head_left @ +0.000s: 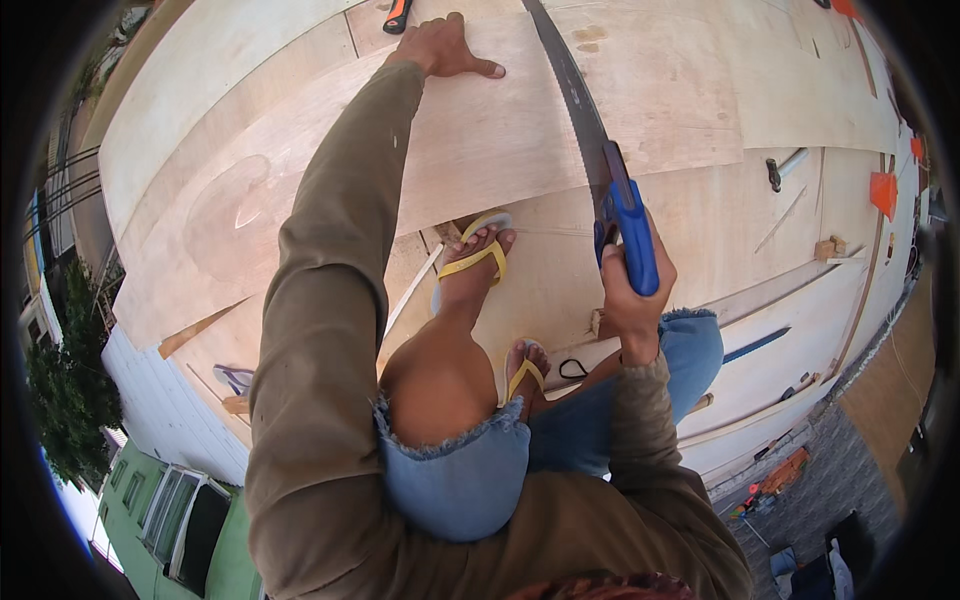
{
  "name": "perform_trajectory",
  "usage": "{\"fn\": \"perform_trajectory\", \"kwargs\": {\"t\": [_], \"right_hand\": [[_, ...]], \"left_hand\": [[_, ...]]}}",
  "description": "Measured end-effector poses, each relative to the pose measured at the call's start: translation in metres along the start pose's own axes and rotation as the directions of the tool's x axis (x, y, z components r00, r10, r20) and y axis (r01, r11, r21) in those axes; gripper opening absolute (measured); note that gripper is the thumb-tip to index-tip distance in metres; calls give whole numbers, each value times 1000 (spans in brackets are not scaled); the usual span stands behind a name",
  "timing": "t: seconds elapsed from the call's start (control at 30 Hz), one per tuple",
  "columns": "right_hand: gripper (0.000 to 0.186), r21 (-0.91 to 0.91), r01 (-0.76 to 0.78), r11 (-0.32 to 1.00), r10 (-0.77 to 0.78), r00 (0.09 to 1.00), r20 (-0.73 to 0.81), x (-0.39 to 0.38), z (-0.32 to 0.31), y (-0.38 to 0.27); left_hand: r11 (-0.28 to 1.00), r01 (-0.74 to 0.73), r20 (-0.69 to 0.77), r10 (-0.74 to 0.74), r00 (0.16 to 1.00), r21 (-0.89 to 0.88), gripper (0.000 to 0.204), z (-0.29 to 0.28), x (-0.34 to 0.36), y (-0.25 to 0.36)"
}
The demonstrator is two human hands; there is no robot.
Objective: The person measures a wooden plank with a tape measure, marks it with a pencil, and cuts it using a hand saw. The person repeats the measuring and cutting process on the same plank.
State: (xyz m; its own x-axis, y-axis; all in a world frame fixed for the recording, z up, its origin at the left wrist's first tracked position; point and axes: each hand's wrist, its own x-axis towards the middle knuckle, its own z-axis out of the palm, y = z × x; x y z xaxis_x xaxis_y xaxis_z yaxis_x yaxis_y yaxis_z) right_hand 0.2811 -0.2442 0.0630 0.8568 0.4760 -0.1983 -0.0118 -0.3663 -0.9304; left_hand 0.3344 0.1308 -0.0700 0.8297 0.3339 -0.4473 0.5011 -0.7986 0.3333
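My right hand is closed round the blue handle of a hand saw. The saw's long dark blade runs away from me across a pale plywood sheet, teeth toward the left. I cannot tell how deep the blade sits in the wood. My left hand rests on the same sheet, left of the blade, with the thumb stretched out to the right. Next to that hand lies a tool with an orange and black handle, partly cut off by the picture's top.
My feet in yellow-strapped flip-flops are by the sheet's near edge. At right lie a hammer, small wood blocks, an orange piece and a dark blue strip. A green building stands below at the left.
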Motion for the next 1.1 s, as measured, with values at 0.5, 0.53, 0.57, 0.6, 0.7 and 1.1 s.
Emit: {"fn": "perform_trajectory", "kwargs": {"t": [0.5, 0.53, 0.57, 0.6, 0.7, 1.1], "right_hand": [[57, -93, 129, 987, -128, 992, 9, -43, -22, 2], [57, -107, 238, 965, -239, 971, 3, -48, -24, 4], [57, -118, 178, 977, -178, 984, 12, -51, -26, 2], [56, -87, 158, 984, -160, 987, -10, -35, -20, 5], [52, 59, -91, 994, 93, 995, -28, 66, 18, 14], [54, 62, 85, 995, -83, 996, -34, -6, -7, 22]], "left_hand": [[1000, 16, -39, -16, 999, 8, 105, 3, 2, 2], [1000, 25, -27, -24, 999, 15, 106, 4, 2, 2], [999, 38, -34, -37, 999, 23, 106, 4, 1, 2], [999, 35, -13, -35, 999, -2, 113, 4, 0, 2], [1000, 10, -59, -8, 998, 24, 114, 1, -4, 6], [999, 35, -1, -35, 999, -15, 111, 2, -3, 7]]}}
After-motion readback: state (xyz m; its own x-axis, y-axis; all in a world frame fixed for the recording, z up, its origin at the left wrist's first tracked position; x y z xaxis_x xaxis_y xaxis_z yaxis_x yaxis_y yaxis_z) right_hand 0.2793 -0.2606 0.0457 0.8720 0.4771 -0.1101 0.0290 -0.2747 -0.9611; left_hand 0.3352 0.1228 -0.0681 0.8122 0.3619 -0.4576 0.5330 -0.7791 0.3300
